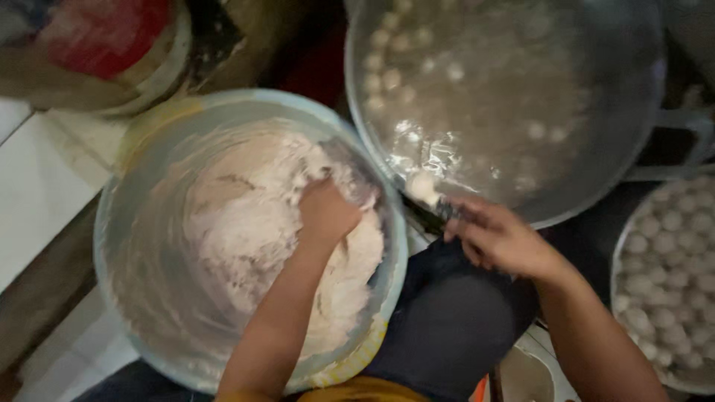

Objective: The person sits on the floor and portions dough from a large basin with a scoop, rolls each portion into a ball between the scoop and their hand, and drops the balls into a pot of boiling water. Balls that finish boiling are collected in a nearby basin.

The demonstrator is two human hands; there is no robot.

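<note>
My left hand (325,212) is pushed into a pale, sticky dough (253,223) that fills a large light-blue plastic basin (119,246); its fingers are closed in the dough. My right hand (495,237) grips a dark-handled utensil (426,211) with a lump of pale dough at its tip, held at the rim of a wide metal pan (357,112). Several small white balls (391,78) float in the pan's steaming liquid.
A round tray (617,260) at the right edge holds several white balls. A red-and-cream container (104,45) stands at the top left. White tiles (30,186) lie at the left. Dark cloth over my lap (447,320) shows below.
</note>
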